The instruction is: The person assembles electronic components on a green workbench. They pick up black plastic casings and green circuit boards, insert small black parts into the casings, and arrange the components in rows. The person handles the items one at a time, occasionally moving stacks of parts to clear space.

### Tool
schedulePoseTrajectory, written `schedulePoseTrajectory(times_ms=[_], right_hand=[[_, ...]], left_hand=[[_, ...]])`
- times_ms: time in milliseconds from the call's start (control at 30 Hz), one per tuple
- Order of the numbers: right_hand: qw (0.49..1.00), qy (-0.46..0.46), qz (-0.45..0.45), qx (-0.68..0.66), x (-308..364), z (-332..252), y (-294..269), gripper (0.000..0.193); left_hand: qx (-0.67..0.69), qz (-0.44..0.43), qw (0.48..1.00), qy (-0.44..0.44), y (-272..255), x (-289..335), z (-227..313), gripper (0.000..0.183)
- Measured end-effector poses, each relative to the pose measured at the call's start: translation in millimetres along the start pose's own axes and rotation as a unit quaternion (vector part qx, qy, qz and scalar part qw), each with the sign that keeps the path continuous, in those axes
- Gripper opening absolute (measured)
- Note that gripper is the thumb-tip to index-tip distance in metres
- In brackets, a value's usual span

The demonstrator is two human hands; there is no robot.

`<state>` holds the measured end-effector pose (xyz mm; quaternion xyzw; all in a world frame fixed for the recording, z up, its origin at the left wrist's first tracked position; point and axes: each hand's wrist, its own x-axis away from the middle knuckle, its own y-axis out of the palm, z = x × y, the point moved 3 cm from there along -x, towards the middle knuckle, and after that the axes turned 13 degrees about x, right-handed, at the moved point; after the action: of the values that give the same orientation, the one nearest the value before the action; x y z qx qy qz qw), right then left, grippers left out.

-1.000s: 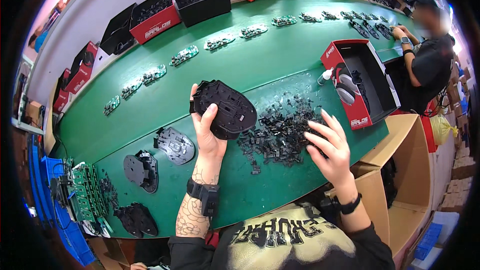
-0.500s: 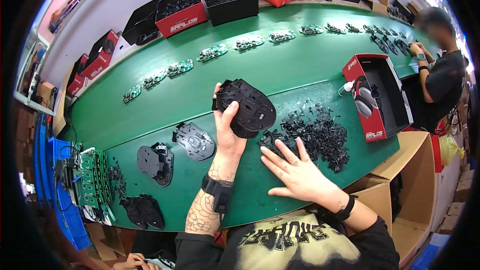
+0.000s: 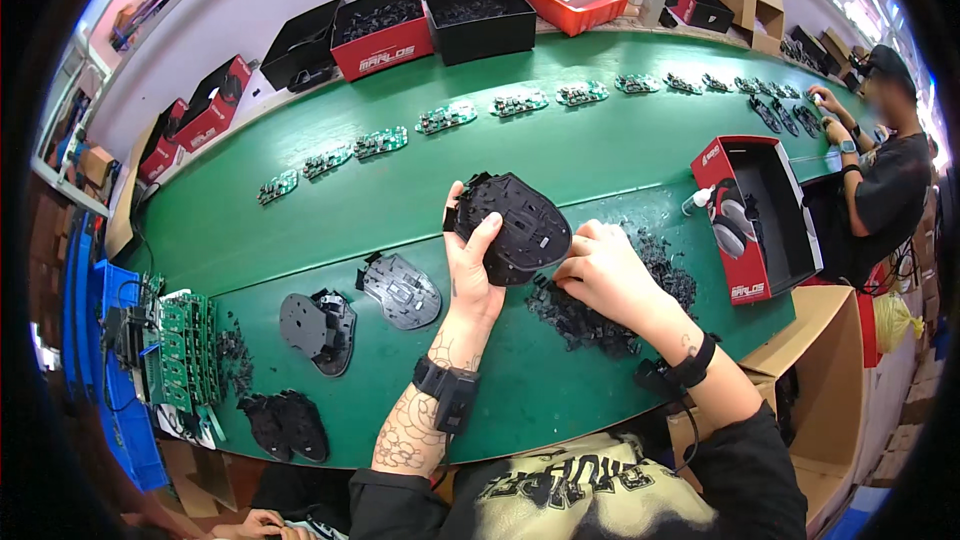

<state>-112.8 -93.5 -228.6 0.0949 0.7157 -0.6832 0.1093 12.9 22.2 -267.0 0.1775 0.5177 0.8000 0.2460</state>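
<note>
Far left of the fingers, at worktop (image 3: 300, 230) edge: stack of green circuit boards (image 3: 185, 350), with two black shells (image 3: 285, 425) nearer the body. Next, still left of the fingers: round black base plate on a shell (image 3: 318, 328), then a grey mouse base (image 3: 402, 290), both flat on the green surface. Left hand (image 3: 470, 270) raised off the worktop, fingers (image 3: 487, 235) clamped on black mouse shell (image 3: 515, 225); thumb on the near face, the rest wrapped behind. Shell held tilted, inner side toward the camera. Just right of it, right hand (image 3: 605, 275) down on pile of small black plastic parts (image 3: 600, 315), fingers curled together at the pile's left edge, touching the shell's lower right rim; cannot tell whether a part is pinched. Pile spreads under and to the right of those fingers. Further right: open red-and-black box (image 3: 755, 215) holding a white mouse (image 3: 735, 215). Beyond the fingers, row of small green boards (image 3: 445, 118) runs across the worktop; black and red bins (image 3: 425, 20) along the wall. Far right: another person (image 3: 880, 160) at the same worktop, hands on own parts.
</note>
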Motion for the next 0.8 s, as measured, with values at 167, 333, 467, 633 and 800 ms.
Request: schedulePoseTrajectory(times_ms=[167,333,467,633,800], right_hand=[[0.969,0.119,0.135,-0.167,-3.2,25.9,-15.9,0.012],[0.920,0.178,0.147,-0.316,-16.2,16.8,-39.5,0.012],[0.920,0.199,0.092,-0.325,-18.7,9.3,-23.9,0.012],[0.918,0.185,0.092,-0.337,-19.1,11.8,-22.2,0.029],[0.922,0.186,0.023,-0.338,-16.9,24.6,-27.8,0.037]], left_hand=[[-0.102,0.010,0.993,0.064,4.3,4.4,-0.1,0.072],[-0.174,-0.015,0.977,0.121,12.0,9.9,0.0,0.077],[-0.224,-0.033,0.965,0.131,16.9,13.0,-3.1,0.080],[-0.236,-0.032,0.963,0.126,22.3,15.1,-1.9,0.081],[-0.213,-0.037,0.973,0.073,18.2,16.6,-7.3,0.082]])
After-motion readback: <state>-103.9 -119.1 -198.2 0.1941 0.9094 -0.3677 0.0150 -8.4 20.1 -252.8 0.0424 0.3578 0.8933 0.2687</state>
